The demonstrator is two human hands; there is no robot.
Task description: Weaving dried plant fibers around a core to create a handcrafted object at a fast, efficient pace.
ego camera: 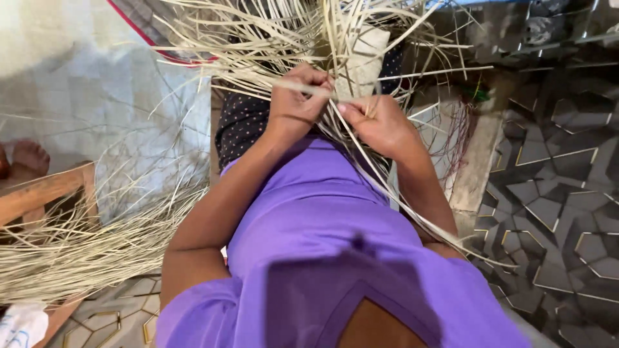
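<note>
The left hand (295, 103) is curled shut around a few pale cane strips (303, 38), its fingers folded over one strip that runs crosswise towards the other hand; the right hand (380, 122) sits just beside it, thumb and fingers pinched on the same bunch of strips, so the two hands are close together with only a narrow gap between them; both are clamped on the strips rather than lying loose. The strips fan out above the hands in a tangled spray, and several long ones trail down past the right forearm towards the patterned floor (554, 193); they lie over the person's lap, which is covered by a dark dotted cloth (242, 122); a purple top (322, 219) fills the lower middle of the view. A pale block (364, 61) stands among the strips just above the hands; what it is cannot be told. To the left a loose heap of straw-coloured fibres (84, 245) lies on the floor, partly over a wooden frame (45, 193); a bare foot (29, 158) shows near the left edge, beside that frame; a white cloth (22, 325) lies in the lower left corner. A few reddish strands (459, 125) hang to the right of the right hand, near a pale stone ledge (477, 161).
</note>
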